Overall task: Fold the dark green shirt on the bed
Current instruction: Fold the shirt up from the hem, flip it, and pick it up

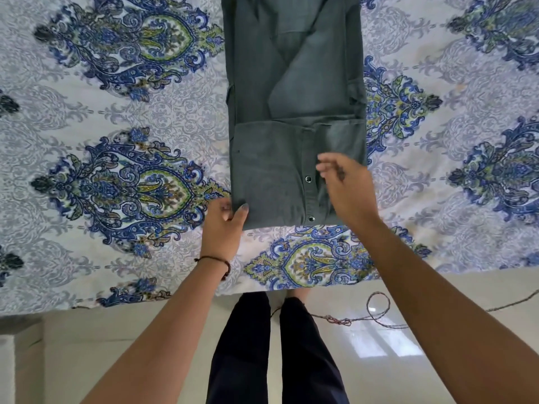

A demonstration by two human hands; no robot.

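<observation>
The dark green shirt (291, 91) lies on the bed as a long narrow strip running away from me. Its near part is doubled back into a flap with two metal snaps along a placket. My left hand (226, 225) pinches the near left corner of that flap, thumb on top. My right hand (345, 185) hovers over the flap's right side with relaxed, slightly curled fingers, and I cannot tell whether it touches the cloth.
The bed (116, 141) wears a white sheet with blue and green paisley print, and its near edge hangs just before my legs. A thin cord (376, 313) loops on the glossy floor to the right of my dark trousers (277, 345).
</observation>
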